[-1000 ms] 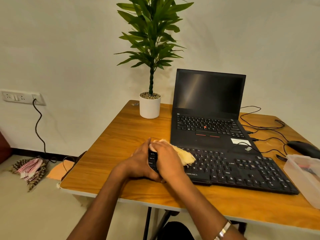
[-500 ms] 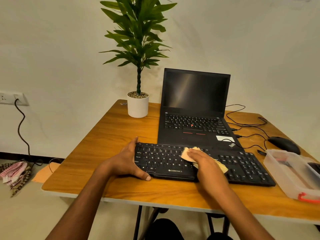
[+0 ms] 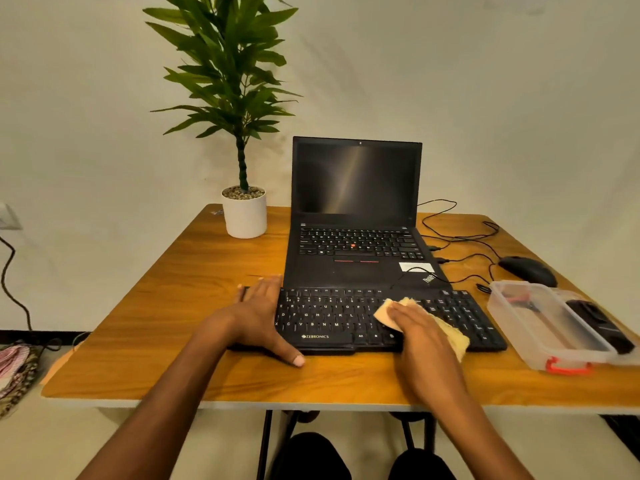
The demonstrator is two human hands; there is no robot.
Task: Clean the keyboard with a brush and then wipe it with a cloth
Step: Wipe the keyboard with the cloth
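My keyboard (image 3: 346, 317) lies on the bench (image 3: 173, 306) just in front of the laptop (image 3: 356, 216). My left hand (image 3: 258, 317) rests flat on its left end, fingers straight, thumb along the front edge. My right hand (image 3: 420, 332) presses the cloth (image 3: 384, 311) onto the keys right of middle, fingers extended over it. The cloth looks soft and limp, best held under a flat palm; the keyboard seems light and may slide, so I brace its end.

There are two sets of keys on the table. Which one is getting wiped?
The separate black keyboard nearest the person: the right hand presses a tan cloth onto it, the left hand steadies it. The laptop behind is untouched.
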